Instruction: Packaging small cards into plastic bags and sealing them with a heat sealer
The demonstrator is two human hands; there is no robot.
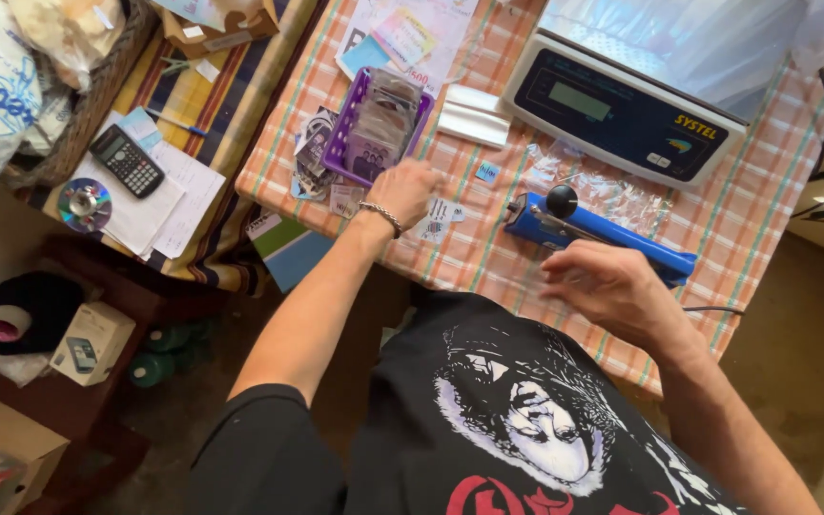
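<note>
Your left hand [410, 191] is knuckles-up on the checked tablecloth [488, 257] near the table's front edge, fingers curled down over small printed cards [439, 217]; the back of the hand hides the fingertips, so can't tell whether you've pinched one or are only touching. A metal bracelet [382, 216] sits on that wrist. Your right hand [607, 286] is blurred, fingers loosely bent and half spread, nothing visibly in it, hovering just in front of the blue heat sealer [603, 234] near the front right edge; contact can't be confirmed. The sealer has a black knob [562, 200] on top and lies on crinkled clear plastic [612, 195]. Just behind your left hand, near the left edge: a purple tray [338, 143] packed with small sleeved cards, contents hard to read, with more loose cards [315, 162] spilling beside it. A white folded piece [472, 116] lies between tray and digital scale [622, 110]; the scale's pan is cut off at the top and covered by a clear bag [717, 38]. Papers [402, 38] at the far edge are cropped. Off the table on the left: calculator [127, 160], disc [84, 203], and pen [175, 122] on striped fabric.
</note>
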